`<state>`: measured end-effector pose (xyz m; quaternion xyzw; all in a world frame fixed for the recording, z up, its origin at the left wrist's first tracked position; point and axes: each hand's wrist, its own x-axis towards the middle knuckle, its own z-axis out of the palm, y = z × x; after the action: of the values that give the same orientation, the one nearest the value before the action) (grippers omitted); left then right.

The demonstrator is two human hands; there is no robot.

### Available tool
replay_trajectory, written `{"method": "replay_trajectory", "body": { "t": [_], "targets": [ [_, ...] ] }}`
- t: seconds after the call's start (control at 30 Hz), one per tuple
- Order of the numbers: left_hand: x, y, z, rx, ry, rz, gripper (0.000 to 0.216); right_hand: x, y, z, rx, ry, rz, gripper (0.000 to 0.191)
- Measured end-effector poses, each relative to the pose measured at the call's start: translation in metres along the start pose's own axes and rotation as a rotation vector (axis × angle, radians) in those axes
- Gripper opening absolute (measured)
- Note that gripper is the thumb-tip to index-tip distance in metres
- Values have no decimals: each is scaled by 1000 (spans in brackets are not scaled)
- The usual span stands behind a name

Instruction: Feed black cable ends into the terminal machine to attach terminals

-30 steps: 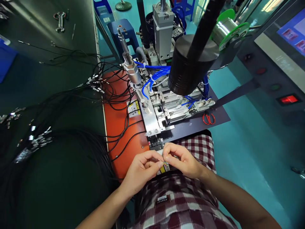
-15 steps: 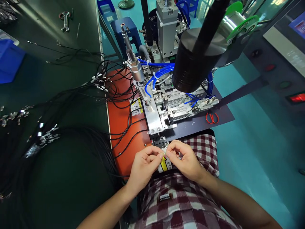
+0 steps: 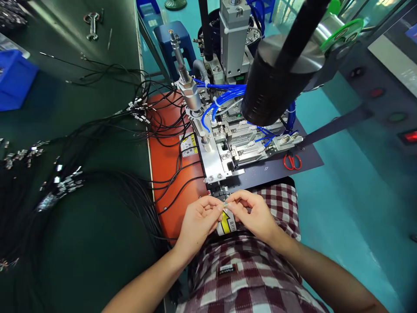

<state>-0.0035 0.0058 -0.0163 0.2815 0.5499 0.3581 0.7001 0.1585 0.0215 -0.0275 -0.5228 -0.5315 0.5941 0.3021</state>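
Pinching apparently thin wires (image 3: 225, 204) between fingers (image 3: 217, 208) of left hand (image 3: 198, 221) and right hand (image 3: 256, 216), with some black cables (image 3: 132, 191) already at the machine (image 3: 211, 163), many left across the worktop (image 3: 91, 252)

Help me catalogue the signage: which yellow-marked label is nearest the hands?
The yellow-arrow label, showing between the left hand and the right hand; the other label lies farther off, on the orange plate, without that large arrow.

A maroon-white checked garment (image 3: 252, 280) bears a small dark label (image 3: 226, 270).
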Motion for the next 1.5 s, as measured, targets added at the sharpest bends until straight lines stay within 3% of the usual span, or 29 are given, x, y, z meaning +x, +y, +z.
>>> {"method": "replay_trajectory", "body": {
  "t": [0.27,0.47,0.6,0.73,0.83,1.0,1.17,1.5],
  "targets": [
    [-3,4,1,60,-27,34,21,0,-9,-1,-188,13,-187,15],
    [-3,8,1,440,56,458,13,1,-1,-3,-69,-11,-141,16],
    [-1,9,-1,529,-6,505,13,5,3,-5,36,-45,-53,17],
    [4,11,-9,708,60,499,17,17,10,-12,37,3,-15,16],
    [10,8,-18,878,103,660,13,28,16,-15,38,3,22,17],
    [20,-1,-32,1216,15,908,30,39,23,-14,72,-18,57,18],
    [22,-3,-36,1393,16,953,34,41,25,-12,75,-20,58,18],
    [23,-4,-36,1434,26,941,35,41,23,-12,14,-21,48,17]
  ]
}}
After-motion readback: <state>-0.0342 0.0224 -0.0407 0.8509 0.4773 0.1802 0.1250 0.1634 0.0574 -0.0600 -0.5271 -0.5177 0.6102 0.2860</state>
